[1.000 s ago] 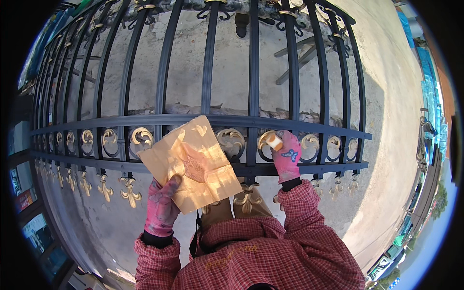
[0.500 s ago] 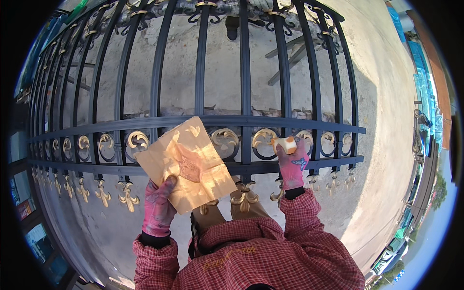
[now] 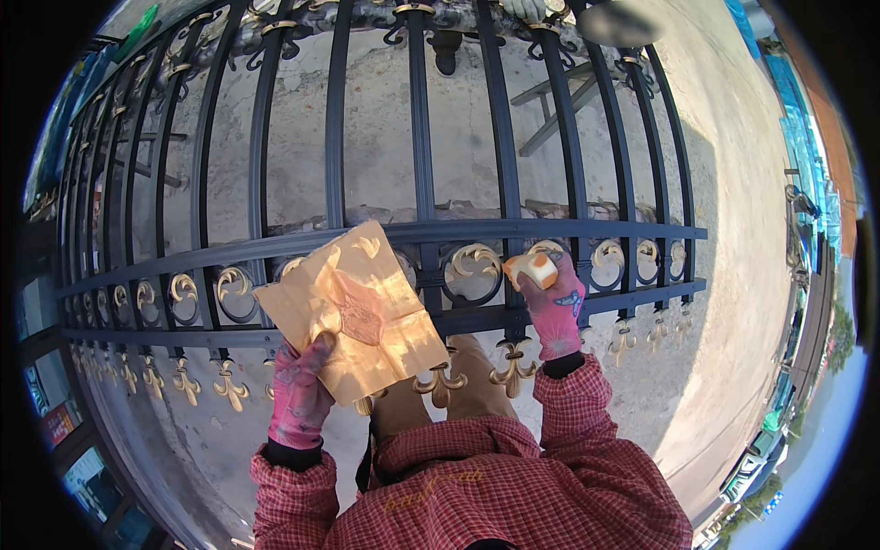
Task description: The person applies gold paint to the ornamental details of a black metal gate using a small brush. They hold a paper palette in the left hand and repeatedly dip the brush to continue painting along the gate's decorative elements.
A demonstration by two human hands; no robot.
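My left hand (image 3: 304, 390), in a pink glove, grips the lower left edge of a square cardboard piece (image 3: 390, 316) smeared with gold paint, its thumb on top. In my right hand (image 3: 557, 312), also gloved in pink, is a white sponge (image 3: 534, 269) stained orange-gold at its ends. That hand is over the lower rails of a dark metal fence panel (image 3: 419, 174), close to a gold-painted scroll ring (image 3: 472, 273). Whether the sponge touches the metal I cannot tell. Gold fleur-de-lis tips (image 3: 513, 368) point toward me along the panel's near side.
A shoe (image 3: 446, 53) of another person shows beyond the bars. At the far edge are a pale glove (image 3: 524, 9) and a blurred grey shape (image 3: 621, 23). Below the panel stands a trestle leg (image 3: 559, 115) on the concrete floor (image 3: 385, 110). Blue sheeting (image 3: 807, 137) lies far right.
The panel has shifted in view, with its bars farther right at the top. My right hand with the sponge sits slightly differently against the scrolls. A blurred grey shape has appeared at the far edge.
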